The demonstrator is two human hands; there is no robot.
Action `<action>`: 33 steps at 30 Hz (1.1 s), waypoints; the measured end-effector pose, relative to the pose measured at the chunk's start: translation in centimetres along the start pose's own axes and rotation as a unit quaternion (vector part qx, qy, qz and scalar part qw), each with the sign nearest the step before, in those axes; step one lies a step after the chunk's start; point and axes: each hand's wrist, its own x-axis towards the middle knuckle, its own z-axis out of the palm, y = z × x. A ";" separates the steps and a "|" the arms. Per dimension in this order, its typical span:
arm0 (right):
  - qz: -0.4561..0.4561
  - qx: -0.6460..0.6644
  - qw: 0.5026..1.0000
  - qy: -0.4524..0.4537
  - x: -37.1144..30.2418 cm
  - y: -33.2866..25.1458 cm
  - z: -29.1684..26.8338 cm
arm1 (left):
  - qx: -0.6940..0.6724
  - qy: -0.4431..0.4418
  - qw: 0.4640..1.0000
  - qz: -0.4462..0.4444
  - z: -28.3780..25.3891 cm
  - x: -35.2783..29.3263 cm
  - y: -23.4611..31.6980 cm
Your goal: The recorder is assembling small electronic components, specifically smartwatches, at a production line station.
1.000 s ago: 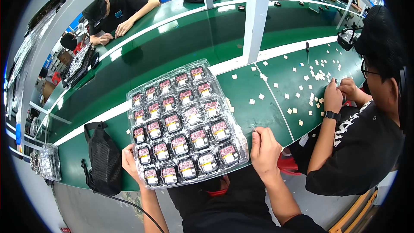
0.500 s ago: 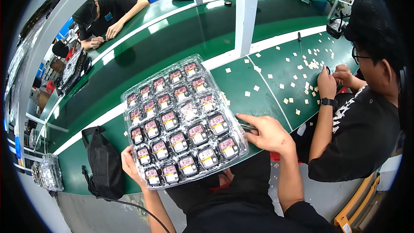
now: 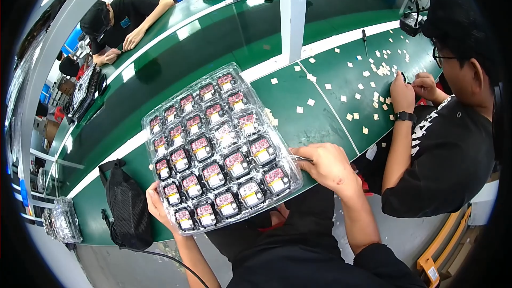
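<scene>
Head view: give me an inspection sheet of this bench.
Surface: green bench with white lines.
Job's things: clear blister tray of small dark parts, at the bench's near edge.
Clutter: small pale squares scattered on the right; black bag on the left.
Grips: left hand under the tray's near left corner; right hand at its right edge, pinching a thin metal tool.
Cables: black cord from the bag.
Surroundings: a co-worker seated right; another across.

A long green desk [image 3: 202, 48] with white stripes along its length curves through the room, glossy enough to catch bright overhead light. A pale grey metal post [image 3: 292, 10] rises from its middle, and a slanted grey metal beam [image 3: 58, 37] crosses the left side. Below lies a grey floor [image 3: 410, 234], with an orange-framed chair [image 3: 445, 248] at the lower right.
</scene>
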 end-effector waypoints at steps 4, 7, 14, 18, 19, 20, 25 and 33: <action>0.026 -0.034 0.999 -0.033 -2.4 -0.4 -0.6 | 0.007 0.007 1.000 0.008 -0.3 -0.1 -0.4; 0.105 -0.073 0.990 -0.065 -6.8 -1.6 -3.7 | -0.049 0.023 0.998 -0.037 -0.3 -0.3 -0.1; 0.171 -0.010 0.978 0.119 -10.0 -1.7 -5.3 | -0.030 0.003 0.999 -0.019 -0.1 0.1 -0.1; 0.085 0.122 0.979 0.138 -5.2 -0.9 -2.8 | -0.039 0.004 0.999 -0.032 -0.1 0.1 -0.1; 0.053 0.153 0.979 0.128 -3.5 -0.4 -2.1 | -0.033 0.008 0.999 -0.032 -0.1 0.1 -0.3; 0.052 0.154 0.978 0.131 -1.9 -0.2 -1.3 | -0.038 0.009 0.999 -0.032 -0.3 0.1 -0.6; -0.006 0.112 0.992 0.061 3.0 0.6 1.9 | -0.035 0.006 0.999 -0.022 0.2 -0.1 -0.3; 0.017 0.168 0.983 0.075 0.3 -1.9 2.5 | -0.052 0.015 0.998 -0.023 -0.2 0.1 -0.7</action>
